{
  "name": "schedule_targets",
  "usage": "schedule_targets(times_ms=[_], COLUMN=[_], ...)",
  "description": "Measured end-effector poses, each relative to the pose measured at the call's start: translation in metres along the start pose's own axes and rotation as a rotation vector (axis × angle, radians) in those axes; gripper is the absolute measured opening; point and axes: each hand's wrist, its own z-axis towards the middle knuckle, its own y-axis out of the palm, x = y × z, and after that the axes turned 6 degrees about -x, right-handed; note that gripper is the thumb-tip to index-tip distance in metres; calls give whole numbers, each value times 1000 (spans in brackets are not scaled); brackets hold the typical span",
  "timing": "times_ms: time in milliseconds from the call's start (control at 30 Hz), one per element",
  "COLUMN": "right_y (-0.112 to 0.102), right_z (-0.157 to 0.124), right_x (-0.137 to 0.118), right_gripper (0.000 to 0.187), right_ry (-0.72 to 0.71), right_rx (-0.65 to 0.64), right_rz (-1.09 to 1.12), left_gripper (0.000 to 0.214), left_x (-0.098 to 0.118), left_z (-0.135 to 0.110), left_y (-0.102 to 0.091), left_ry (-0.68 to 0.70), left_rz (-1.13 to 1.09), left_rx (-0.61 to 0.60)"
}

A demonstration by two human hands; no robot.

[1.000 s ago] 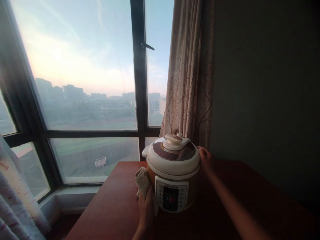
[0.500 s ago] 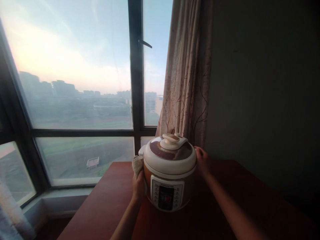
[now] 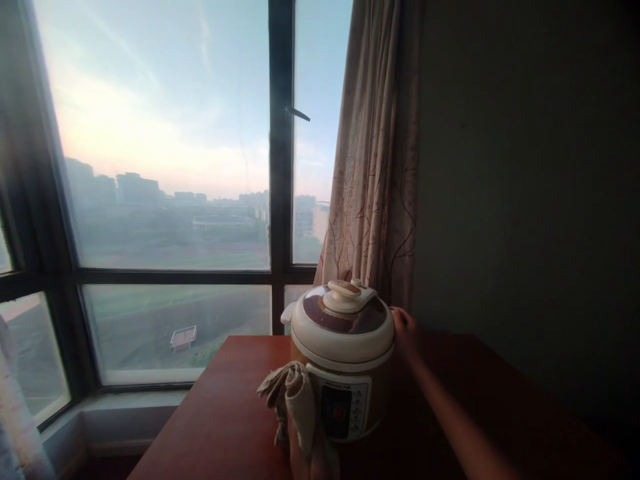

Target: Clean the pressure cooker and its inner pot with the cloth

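A cream and brown electric pressure cooker (image 3: 343, 353) stands on a reddish wooden table (image 3: 230, 420), its control panel facing me. My left hand (image 3: 310, 460) is at the bottom edge in front of the cooker, closed around a beige cloth (image 3: 293, 400) that hangs bunched over it and covers most of the fingers. My right hand (image 3: 406, 331) rests against the right rim of the cooker's lid, fingers curled on it.
A large dark-framed window (image 3: 280, 200) fills the left and middle, with a handle on the frame. A patterned curtain (image 3: 375, 167) hangs just behind the cooker. A dark wall is at the right. A window sill runs at lower left.
My left hand has come away from the cooker's left side, down and toward me, with the cloth now held up in front of the panel. The right hand stays on the lid rim.
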Motion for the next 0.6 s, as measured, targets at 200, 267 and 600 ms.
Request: schedule_targets(times_ms=[200, 267, 600], right_y=[1, 1, 0], right_z=[1, 1, -1], right_x=[-1, -1, -4], right_gripper=[55, 54, 52], right_ry=[-12, -10, 19], right_rx=[-6, -5, -7], right_rz=[-11, -14, -12], left_gripper=[55, 62, 32], left_x=[37, 63, 117], left_z=[44, 82, 254], left_y=[8, 6, 21], left_ry=[649, 725, 180], left_rz=[344, 458, 642], left_rx=[-119, -178, -562])
